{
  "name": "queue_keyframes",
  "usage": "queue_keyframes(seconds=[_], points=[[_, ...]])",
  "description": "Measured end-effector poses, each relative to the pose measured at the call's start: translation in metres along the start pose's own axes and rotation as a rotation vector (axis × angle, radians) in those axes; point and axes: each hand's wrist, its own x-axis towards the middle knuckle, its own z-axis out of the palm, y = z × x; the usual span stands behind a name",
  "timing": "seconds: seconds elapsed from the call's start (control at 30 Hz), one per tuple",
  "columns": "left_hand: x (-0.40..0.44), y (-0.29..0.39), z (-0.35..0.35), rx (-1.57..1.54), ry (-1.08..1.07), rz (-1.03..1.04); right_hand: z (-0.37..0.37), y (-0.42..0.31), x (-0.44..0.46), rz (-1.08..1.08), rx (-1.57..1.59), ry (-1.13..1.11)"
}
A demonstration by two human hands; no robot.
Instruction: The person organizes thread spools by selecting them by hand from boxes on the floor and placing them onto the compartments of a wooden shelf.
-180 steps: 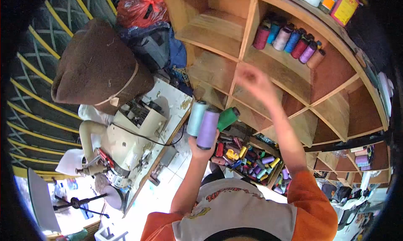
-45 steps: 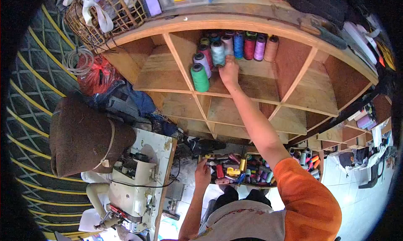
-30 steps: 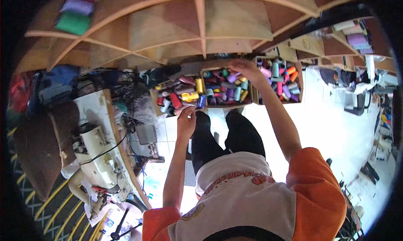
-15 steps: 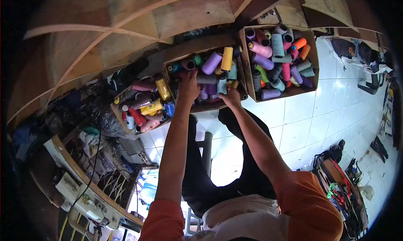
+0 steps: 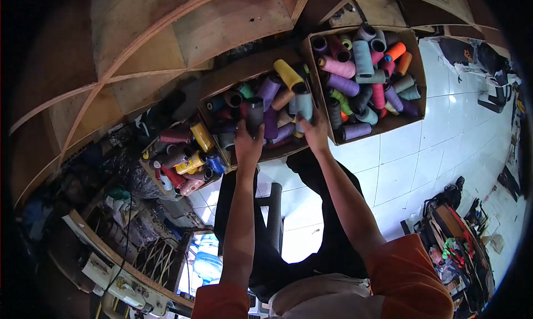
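Note:
Over the middle cardboard box, my left hand is closed round the lower part of a dark grey thread spool, which stands nearly upright. My right hand grips a light grey-blue spool at the same box's right side. A yellow spool lies tilted just above that one. Purple, tan and green spools fill the box around both hands. To the right, another box holds pink, purple, orange and light blue spools.
A smaller box of red and yellow spools sits at the left. Wooden shelving curves overhead. A sewing machine is at lower left. On the tiled floor at right lies a pile of mixed items.
The view has moved from the shelf spools down to the floor boxes. Both hands are now in the middle box, with a spool lifted in each. The yellow spool there has tilted.

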Motion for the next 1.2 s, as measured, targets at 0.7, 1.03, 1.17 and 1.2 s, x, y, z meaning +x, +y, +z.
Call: queue_keyframes(seconds=[0.7, 1.03, 1.17, 1.2], points=[[0.083, 0.049, 0.016, -0.039, -0.251, 0.188, -0.036, -0.083, 0.056, -0.132, 0.053, -0.138], [-0.027, 0.002, -0.011, -1.551, -0.408, -0.212, 0.048, -0.096, -0.071, -0.436, -0.55, -0.134], [-0.049, -0.034, -0.01, -1.571, -0.322, -0.162, 0.061, -0.103, -0.093, -0.419, -0.664, -0.28], [-0.053, -0.044, -0.012, -1.553, -0.308, -0.162, 0.062, -0.104, -0.098, -0.411, -0.679, -0.323]])
